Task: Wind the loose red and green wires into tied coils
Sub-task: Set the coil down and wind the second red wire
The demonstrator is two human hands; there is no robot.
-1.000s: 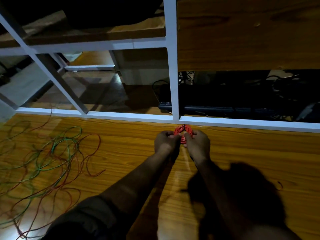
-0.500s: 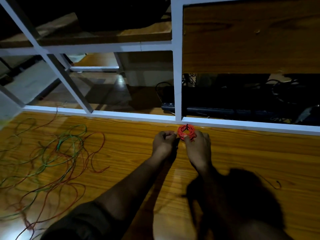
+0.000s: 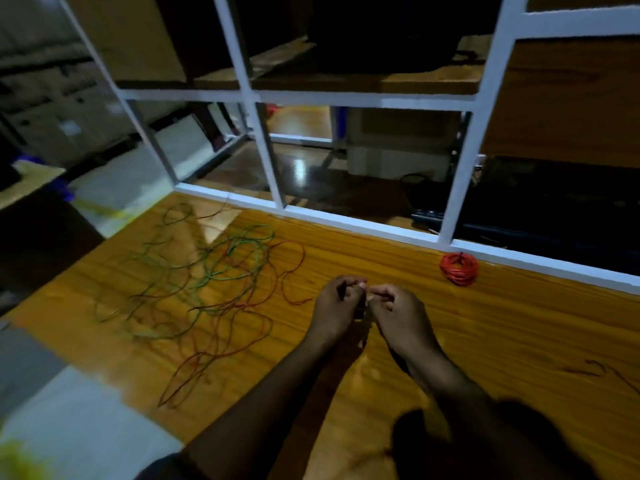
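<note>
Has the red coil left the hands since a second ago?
Yes. The red coil now lies on the table by the white frame, apart from both hands.

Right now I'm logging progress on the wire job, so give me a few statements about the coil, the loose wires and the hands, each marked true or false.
1. A finished red coil lies on the wooden table near the white frame. True.
2. The left hand grips the red coil. False: the coil lies apart from both hands, off to the right.
3. The loose red and green wires are spread on the table to the left of the hands. True.
4. All the green wire is already coiled. False: green strands still lie tangled with red ones.
5. The right hand lies flat on the table with straight fingers. False: its fingers are curled, close against the left hand's.
</note>
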